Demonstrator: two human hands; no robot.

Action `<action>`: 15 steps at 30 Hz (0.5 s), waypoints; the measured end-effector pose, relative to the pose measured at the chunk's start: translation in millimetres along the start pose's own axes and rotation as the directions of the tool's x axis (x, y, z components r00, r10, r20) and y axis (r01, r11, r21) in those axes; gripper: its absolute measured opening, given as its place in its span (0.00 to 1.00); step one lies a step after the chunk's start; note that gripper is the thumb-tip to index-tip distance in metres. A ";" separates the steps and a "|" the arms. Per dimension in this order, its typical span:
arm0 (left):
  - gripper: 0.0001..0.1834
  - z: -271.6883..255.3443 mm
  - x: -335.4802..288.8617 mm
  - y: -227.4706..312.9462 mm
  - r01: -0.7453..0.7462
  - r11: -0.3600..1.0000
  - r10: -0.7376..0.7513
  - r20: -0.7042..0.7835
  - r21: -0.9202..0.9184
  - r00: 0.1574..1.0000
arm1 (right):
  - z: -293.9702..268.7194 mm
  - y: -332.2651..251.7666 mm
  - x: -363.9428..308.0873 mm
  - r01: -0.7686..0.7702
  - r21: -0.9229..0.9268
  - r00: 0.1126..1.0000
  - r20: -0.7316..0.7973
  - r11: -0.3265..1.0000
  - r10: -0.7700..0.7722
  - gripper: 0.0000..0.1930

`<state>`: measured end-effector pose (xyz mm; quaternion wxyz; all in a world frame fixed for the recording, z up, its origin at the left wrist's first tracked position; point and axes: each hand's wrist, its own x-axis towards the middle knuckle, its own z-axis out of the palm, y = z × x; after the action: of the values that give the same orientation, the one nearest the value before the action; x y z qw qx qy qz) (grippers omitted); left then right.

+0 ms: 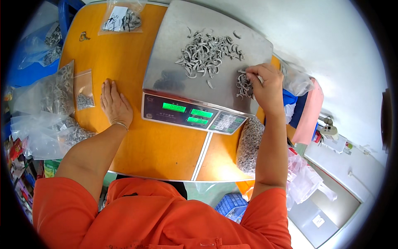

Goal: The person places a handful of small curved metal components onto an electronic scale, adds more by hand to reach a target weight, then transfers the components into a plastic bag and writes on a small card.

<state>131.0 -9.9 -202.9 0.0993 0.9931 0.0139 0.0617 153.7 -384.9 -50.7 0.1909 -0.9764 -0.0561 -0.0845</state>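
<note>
Pinching at a small clump of grey metal clips [244,86], the fingers [253,76] of the right hand [267,89] are drawn together on the lower right part of the steel pan of the weighing scale [174,62], right of centre in the frame. Whether they actually grip any clips I cannot tell; the knuckles hide the tips. The main heap of clips [207,52] lies apart, higher on the pan. To do this well, I judge it best to move only a few clips at a time and watch the green display [188,111] settle between pinches. The left hand [115,103] lies flat, fingers spread, on the orange worktop [124,54] left of the scale, clear of the pan, which keeps the reading true. A small filled bag [85,90] sits just left of it.
</note>
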 end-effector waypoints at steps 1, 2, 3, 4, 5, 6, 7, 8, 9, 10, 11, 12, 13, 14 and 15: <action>0.26 0.4 0.0 0.7 0.000 1.000 0.000 -0.001 -0.003 1.000 | -1.7 0.7 0.0 0.001 -0.003 1.000 0.000 1.000 -0.001 0.04; 0.26 1.0 -0.2 1.3 0.001 1.000 -0.001 0.000 0.003 1.000 | -2.9 1.2 0.2 0.011 0.010 1.000 -0.001 1.000 -0.011 0.04; 0.26 1.4 -0.4 1.0 0.003 1.000 -0.003 0.001 0.011 1.000 | -2.8 0.5 0.9 0.022 0.025 1.000 -0.002 0.999 -0.022 0.04; 0.26 1.5 -0.6 0.6 0.004 1.000 -0.004 0.000 0.013 1.000 | -0.3 -1.8 3.9 0.024 0.027 1.000 -0.002 0.999 -0.024 0.04; 0.26 1.6 -0.7 0.2 0.005 1.000 -0.005 0.002 0.017 1.000 | 4.6 -5.8 9.5 -0.023 0.029 0.997 -0.070 0.999 0.025 0.04; 0.26 1.1 -0.5 0.6 0.004 1.000 -0.004 0.004 0.019 1.000 | 7.6 -9.4 14.4 -0.072 0.032 0.987 -0.138 0.997 0.076 0.05; 0.26 0.6 -0.4 1.3 0.003 1.000 -0.003 0.002 0.019 1.000 | 11.9 -9.4 18.3 -0.073 0.031 0.987 -0.140 0.997 0.076 0.05; 0.26 0.1 -0.5 2.1 0.003 1.000 -0.003 0.003 0.013 1.000 | 16.9 -8.1 21.8 -0.079 0.067 0.986 -0.142 0.995 0.088 0.06; 0.26 0.0 -0.2 2.0 0.004 1.000 -0.004 0.004 0.009 1.000 | 20.7 -7.1 23.9 -0.084 0.103 0.985 -0.142 0.991 0.098 0.07; 0.26 -0.2 0.1 2.1 0.004 1.000 -0.004 0.002 0.009 1.000 | 21.6 -6.2 24.0 -0.083 0.103 0.985 -0.143 0.991 0.098 0.07; 0.26 -0.4 0.4 2.4 -0.003 1.000 0.003 0.000 0.009 1.000 | 21.5 -4.7 24.0 -0.112 0.145 0.984 -0.124 0.983 0.131 0.08; 0.26 -0.8 -0.5 2.3 -0.006 1.000 0.006 0.000 0.012 1.000 | 21.7 -3.2 23.7 -0.141 0.188 0.982 -0.099 0.972 0.161 0.10; 0.26 -1.3 -0.7 2.2 -0.004 1.000 0.004 0.001 0.012 1.000 | 21.2 -2.0 22.9 -0.140 0.189 0.982 -0.097 0.972 0.160 0.10; 0.25 -1.8 -0.6 2.1 -0.006 1.000 0.006 -0.001 0.006 1.000 | 20.2 -1.2 21.4 -0.150 0.225 0.981 -0.086 0.963 0.173 0.10; 0.25 -1.9 -0.5 2.2 -0.009 1.000 0.009 -0.003 0.001 1.000 | 19.8 -0.7 20.9 -0.160 0.261 0.980 -0.076 0.952 0.186 0.10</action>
<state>130.3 -11.7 -200.7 0.0987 0.9930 0.0097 0.0636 176.9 -375.0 -64.7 0.3232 -0.9397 0.0289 -0.1080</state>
